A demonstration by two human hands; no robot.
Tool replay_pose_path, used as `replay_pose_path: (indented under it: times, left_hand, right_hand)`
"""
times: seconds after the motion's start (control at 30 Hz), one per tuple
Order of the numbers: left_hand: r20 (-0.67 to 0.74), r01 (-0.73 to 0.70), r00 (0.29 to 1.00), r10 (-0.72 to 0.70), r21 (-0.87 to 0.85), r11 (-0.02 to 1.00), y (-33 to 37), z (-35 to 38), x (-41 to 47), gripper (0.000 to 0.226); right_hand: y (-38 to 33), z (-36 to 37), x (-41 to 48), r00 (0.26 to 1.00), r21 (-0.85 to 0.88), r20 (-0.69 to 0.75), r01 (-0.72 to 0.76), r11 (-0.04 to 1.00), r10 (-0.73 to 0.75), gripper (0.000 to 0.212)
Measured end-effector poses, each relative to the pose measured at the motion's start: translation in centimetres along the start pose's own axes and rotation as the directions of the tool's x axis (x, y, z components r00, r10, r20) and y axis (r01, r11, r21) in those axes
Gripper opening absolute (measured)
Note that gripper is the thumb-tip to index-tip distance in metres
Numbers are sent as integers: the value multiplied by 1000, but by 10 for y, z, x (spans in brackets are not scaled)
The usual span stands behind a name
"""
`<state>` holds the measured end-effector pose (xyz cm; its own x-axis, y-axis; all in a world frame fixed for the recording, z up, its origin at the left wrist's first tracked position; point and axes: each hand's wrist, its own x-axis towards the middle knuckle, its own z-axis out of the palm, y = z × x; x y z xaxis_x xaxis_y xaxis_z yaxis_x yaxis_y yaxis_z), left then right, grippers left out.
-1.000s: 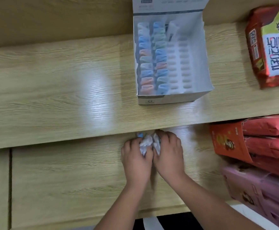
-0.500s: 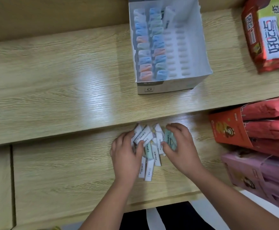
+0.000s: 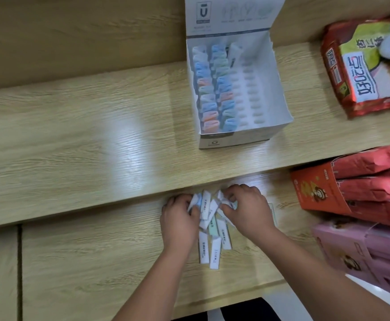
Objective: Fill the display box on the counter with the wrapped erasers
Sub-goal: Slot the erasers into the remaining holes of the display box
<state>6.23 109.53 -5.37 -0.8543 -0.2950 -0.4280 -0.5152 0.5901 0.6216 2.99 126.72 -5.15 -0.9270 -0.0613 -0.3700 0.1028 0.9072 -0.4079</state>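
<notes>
A white display box [image 3: 279,93] stands open on the upper wooden counter, its lid flap up at the back. Its two left rows hold several pastel wrapped erasers [image 3: 214,91]; the right rows show bare slots. On the lower counter lies a loose pile of wrapped erasers [image 3: 209,239] in white sleeves. My left hand [image 3: 180,218] rests on the pile's left side with fingers curled around a few erasers. My right hand [image 3: 247,210] covers the pile's right side, its fingers pinching erasers at the top.
A red snack bag [image 3: 360,72] lies at the upper right of the counter. An orange carton of red packets [image 3: 323,191] and pink packs [image 3: 351,251] crowd the right side beside the pile. The upper counter's front edge [image 3: 119,195] overhangs the lower surface.
Both hands pressed together on a bunched handful one second ago, then spread the erasers out. Now they close inward again on the top of the pile.
</notes>
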Motion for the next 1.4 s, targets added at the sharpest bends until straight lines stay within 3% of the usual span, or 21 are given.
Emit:
replay_pose_path:
  times: [0.07, 0.2, 0.33, 0.5, 0.57, 0.63, 0.77, 1.07, 1.4]
  left_hand:
    - [24, 27, 999, -25, -83, 996, -2, -7, -3, 13]
    - [151, 92, 988, -43, -334, 938, 7, -32, -16, 18]
    - [255, -54, 948, 192, -465, 884, 35, -78, -31, 16]
    - [156, -214, 920, 359, -568, 795, 92, -132, -26, 8]
    - [62, -274, 921, 385, -598, 753, 118, -150, -19, 19]
    - [-32, -352, 906, 422, -610, 710, 143, -162, -10, 16]
    - [-113, -413, 892, 437, -594, 690, 179, -164, 18, 13]
    - [-197, -341, 939, 281, -619, 707, 200, -129, 54, 10]
    - [-233, -346, 938, 256, -639, 686, 203, -120, 55, 18]
  right_hand:
    - [-4, -4, -3, 996, 201, 34, -82, 976, 77, 12]
    - [-17, -30, -23, 988, 476, 71, -157, 866, 140, 15]
    - [-42, -89, -47, 998, 662, -26, -29, 749, 62, 24]
    - [-74, -180, -45, 951, 751, -309, 240, 616, 6, 25]
    - [-79, -208, -28, 914, 731, -404, 331, 596, -12, 24]
    - [-82, -229, -3, 881, 678, -471, 398, 618, -52, 17]
    - [-86, -249, 53, 821, 533, -556, 474, 701, -133, 27]
    - [-85, -230, 140, 787, 211, -476, 536, 818, -393, 25]
    - [-78, -226, 152, 781, 162, -445, 552, 818, -438, 12]
